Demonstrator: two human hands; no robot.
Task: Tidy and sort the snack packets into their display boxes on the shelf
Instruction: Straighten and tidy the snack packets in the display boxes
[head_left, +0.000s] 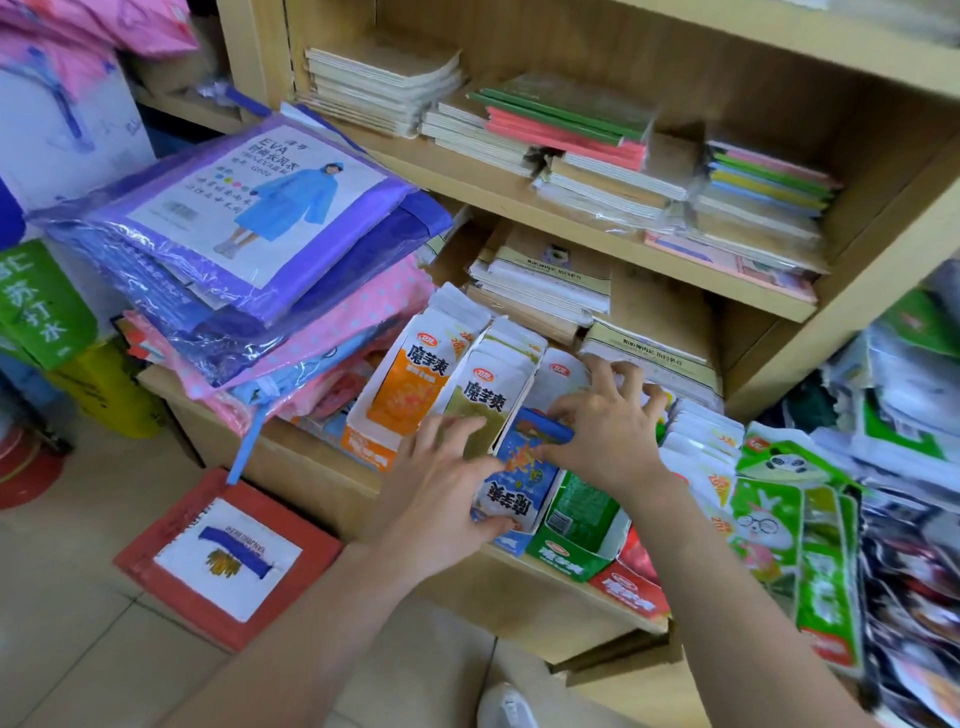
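Note:
Several snack display boxes stand in a row on the low wooden shelf: an orange box, an olive-green box, a blue box, a green box and a red box. A blue snack packet lies upside down in the blue box. My left hand holds this packet at its lower left side, fingers spread toward the olive box. My right hand rests on the packet's upper end, with its fingers spread over white packets behind.
White and green panda-print packets pile up at the right. Bagged raincoats are stacked at the left, overhanging the shelf. Notebooks fill the upper shelves. A red carton lies on the tiled floor below.

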